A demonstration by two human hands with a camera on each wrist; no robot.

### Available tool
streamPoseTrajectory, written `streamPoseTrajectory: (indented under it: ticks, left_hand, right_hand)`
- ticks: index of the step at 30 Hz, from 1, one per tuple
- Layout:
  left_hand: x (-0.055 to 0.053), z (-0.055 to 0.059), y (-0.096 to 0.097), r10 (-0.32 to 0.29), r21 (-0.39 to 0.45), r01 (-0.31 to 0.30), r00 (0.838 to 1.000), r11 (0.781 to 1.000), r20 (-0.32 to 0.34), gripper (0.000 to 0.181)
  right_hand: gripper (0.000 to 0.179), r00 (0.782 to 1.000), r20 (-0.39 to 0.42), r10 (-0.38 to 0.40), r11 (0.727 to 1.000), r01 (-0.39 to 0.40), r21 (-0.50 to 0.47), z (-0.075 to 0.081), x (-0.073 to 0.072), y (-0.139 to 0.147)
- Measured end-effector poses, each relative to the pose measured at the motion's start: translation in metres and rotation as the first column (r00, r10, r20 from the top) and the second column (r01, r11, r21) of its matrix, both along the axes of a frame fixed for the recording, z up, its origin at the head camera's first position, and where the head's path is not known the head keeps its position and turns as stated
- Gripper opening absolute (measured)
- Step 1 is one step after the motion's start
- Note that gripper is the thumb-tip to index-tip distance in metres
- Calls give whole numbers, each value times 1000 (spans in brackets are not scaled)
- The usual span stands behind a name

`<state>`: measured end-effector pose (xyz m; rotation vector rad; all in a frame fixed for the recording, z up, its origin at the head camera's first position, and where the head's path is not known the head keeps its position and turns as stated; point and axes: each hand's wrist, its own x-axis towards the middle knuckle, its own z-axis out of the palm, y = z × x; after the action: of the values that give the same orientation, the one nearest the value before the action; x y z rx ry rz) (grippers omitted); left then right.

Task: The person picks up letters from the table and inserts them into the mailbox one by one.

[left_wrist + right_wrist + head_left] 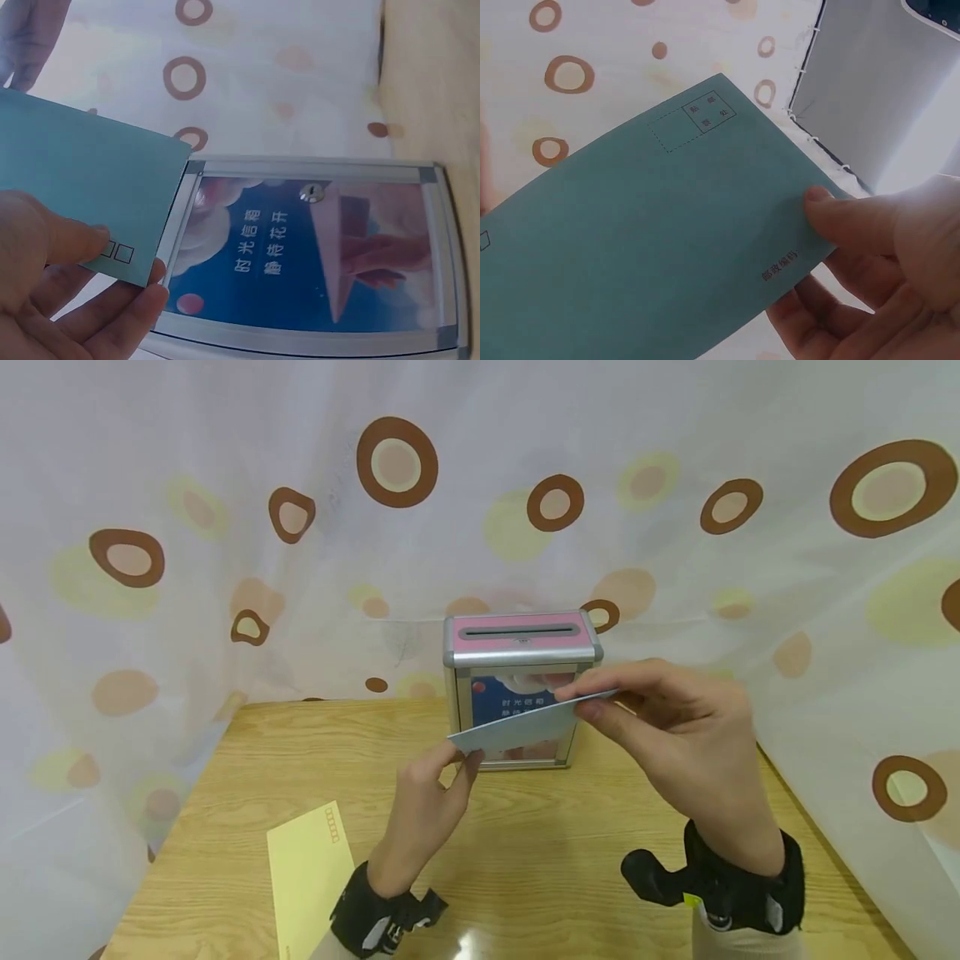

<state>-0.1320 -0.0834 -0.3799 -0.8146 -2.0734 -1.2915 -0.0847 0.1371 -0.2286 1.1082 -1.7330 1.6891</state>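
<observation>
A blue-green envelope point(517, 728) is held up between both hands, in front of the letter box. My left hand point(431, 802) pinches its left end, with the thumb beside the printed postcode boxes in the left wrist view. At the other end, my right hand point(675, 735) grips the envelope point(660, 217) between thumb and fingers, near the printed characters. In the head view the envelope slants, its right end higher. Behind it stands the letter box point(522, 639), silver-framed with a pink top and a slot point(519, 632); the envelope hides part of its front picture.
A yellow envelope point(307, 868) lies on the wooden table point(225, 802) at the left, partly covered by the left wrist. A white curtain point(465, 552) with brown and yellow circles hangs behind and along the sides. A small lock point(312, 193) sits on the box's front.
</observation>
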Motion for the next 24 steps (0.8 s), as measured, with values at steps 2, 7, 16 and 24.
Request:
streamPoseTrajectory:
  ticks: [2, 7, 16, 24]
  left_hand:
    - [-5, 5, -1, 1, -5, -1, 1000, 1000, -19, 27]
    - [-15, 22, -3, -9, -35, 6, 996, 999, -93, 28]
    - [-31, 76, 0, 40, -60, -61, 952, 996, -303, 20]
    - [-32, 112, 0, 69, -32, -90, 911, 995, -408, 17]
  right_hand:
    - [29, 1000, -22, 19, 1000, -20, -15, 4, -1, -2]
    - [23, 995, -96, -14, 995, 4, -98, 13, -4, -7]
    - [19, 976, -205, -78, 962, 19, -273, 26, -14, -6]
    - [17, 954, -264, -140, 932, 36, -361, 32, -21, -5]
